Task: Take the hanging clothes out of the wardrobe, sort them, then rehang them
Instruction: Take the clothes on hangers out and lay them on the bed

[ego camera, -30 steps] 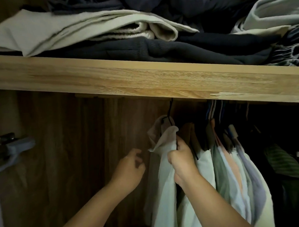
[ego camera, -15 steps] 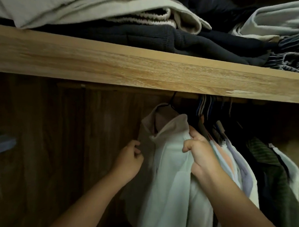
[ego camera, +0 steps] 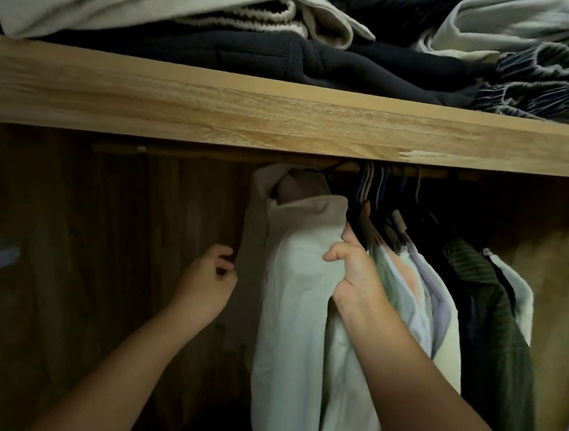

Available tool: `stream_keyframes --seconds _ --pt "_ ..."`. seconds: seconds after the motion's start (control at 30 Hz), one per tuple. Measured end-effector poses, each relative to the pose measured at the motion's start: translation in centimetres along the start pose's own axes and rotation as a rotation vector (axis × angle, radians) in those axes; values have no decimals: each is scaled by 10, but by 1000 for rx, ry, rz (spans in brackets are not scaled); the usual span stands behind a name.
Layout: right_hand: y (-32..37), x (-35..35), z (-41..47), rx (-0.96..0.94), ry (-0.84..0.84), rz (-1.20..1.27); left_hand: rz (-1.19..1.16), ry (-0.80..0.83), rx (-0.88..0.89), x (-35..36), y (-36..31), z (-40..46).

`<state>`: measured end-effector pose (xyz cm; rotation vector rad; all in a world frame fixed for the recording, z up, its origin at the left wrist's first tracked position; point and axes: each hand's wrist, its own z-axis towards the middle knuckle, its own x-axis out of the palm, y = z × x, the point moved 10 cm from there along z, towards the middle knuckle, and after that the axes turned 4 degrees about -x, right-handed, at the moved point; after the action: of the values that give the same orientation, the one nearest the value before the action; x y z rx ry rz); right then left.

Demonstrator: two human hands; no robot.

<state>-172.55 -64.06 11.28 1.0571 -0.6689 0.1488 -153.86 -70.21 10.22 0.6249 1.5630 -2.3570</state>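
The right hand (ego camera: 352, 271) grips the pale shirt (ego camera: 300, 312) hanging from the rail (ego camera: 209, 156). The left hand (ego camera: 209, 280), fingers loosely curled, holds nothing just beside it.

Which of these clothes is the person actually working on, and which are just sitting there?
Part of the job:
pale shirt, gripped by the right hand
left hand at its edge
hanging clothes
rail

Just lying about:
folded clothes on the shelf

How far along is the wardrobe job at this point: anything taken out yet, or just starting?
Nothing visibly done: the row of hanging clothes is on the rail. In hand: the right hand grips the pale green garment at the row's left end, its hanger hook apparently on the rail; the left hand is at its other edge. Left: removing everything, sorting, rehanging.
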Motion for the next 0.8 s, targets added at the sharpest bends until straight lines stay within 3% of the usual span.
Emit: stream_keyframes --seconds 0.43,0.8 --pt "32 -35 -115 187 346 -249 27 -127 4 -6 -15 -42" --pt "118 -86 -255 269 448 -487 175 -145 207 20 -67 -146"
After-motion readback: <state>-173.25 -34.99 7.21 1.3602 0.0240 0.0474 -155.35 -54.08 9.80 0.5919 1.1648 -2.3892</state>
